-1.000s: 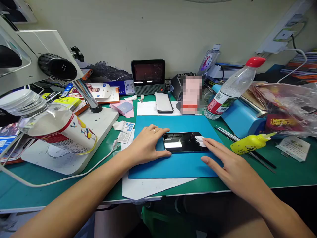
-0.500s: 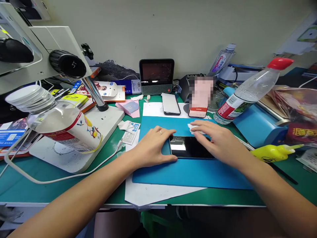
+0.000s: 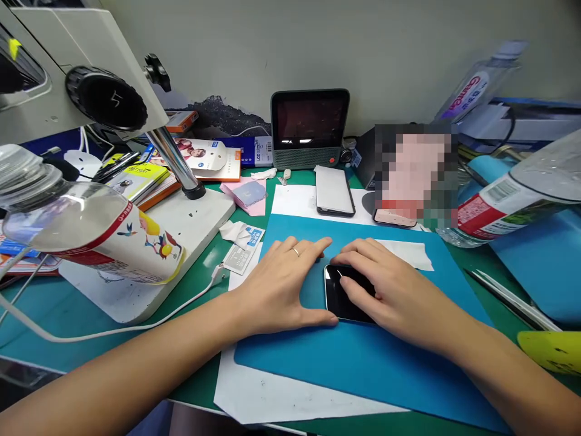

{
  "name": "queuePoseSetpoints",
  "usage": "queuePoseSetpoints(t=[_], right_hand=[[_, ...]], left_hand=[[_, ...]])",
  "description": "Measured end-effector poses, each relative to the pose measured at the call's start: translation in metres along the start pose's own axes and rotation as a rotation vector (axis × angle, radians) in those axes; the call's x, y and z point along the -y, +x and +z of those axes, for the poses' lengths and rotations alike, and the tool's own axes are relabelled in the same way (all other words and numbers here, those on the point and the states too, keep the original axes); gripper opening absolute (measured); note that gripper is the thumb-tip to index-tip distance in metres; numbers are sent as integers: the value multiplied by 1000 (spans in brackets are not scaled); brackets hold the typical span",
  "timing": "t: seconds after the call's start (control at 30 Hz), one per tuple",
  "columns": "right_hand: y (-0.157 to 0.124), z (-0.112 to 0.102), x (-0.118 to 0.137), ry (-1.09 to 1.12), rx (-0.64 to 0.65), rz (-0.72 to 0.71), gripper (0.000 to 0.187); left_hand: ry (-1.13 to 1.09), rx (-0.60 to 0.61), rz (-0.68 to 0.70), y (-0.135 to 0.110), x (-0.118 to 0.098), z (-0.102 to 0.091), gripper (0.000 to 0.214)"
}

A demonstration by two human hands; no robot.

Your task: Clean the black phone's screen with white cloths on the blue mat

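A black-screened phone [image 3: 344, 307] lies flat on the blue mat [image 3: 290, 357]. My left hand [image 3: 281, 284] is at its left end, thumb and fingers spread wide, the thumb tip by the phone's near left corner. Over the phone rests my right hand [image 3: 393, 287], fingers apart, one fingertip on the screen and others along the far edge; it covers the phone's right part. Just beyond the right hand, a white wipe [image 3: 411, 254] lies on the mat.
Behind the mat are a phone-sized frame [image 3: 334, 191], another phone [image 3: 394, 217] and a smart display [image 3: 310, 130]. A microscope stand [image 3: 195, 227] and a bottle [image 3: 122, 236] stand left. At right are a tilted bottle [image 3: 499, 203], tweezers [image 3: 512, 300] and a yellow tube [image 3: 551, 351].
My right hand has left the white wipe, which now lies open to view behind it, and has come down onto the phone's screen. The view has shifted closer.
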State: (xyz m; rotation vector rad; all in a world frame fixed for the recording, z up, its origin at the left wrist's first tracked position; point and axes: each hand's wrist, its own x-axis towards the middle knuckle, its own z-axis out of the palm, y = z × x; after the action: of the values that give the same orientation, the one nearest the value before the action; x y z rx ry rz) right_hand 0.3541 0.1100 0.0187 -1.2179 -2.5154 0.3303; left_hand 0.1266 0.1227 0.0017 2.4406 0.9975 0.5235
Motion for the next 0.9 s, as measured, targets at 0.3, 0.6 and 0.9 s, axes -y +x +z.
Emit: queuePoseSetpoints(t=[0.3,0.6,0.9], right_hand=[[2,10,1,9,-26,-9,23],[2,10,0,40,-14,3,22],[2,9,5,-183,-11,-160,29]], left_hand=[[-3,74,-19,2,0,2,92],[-27,64,-12,2,-1,3,94],[-40,37,22,1,-1,0,89]])
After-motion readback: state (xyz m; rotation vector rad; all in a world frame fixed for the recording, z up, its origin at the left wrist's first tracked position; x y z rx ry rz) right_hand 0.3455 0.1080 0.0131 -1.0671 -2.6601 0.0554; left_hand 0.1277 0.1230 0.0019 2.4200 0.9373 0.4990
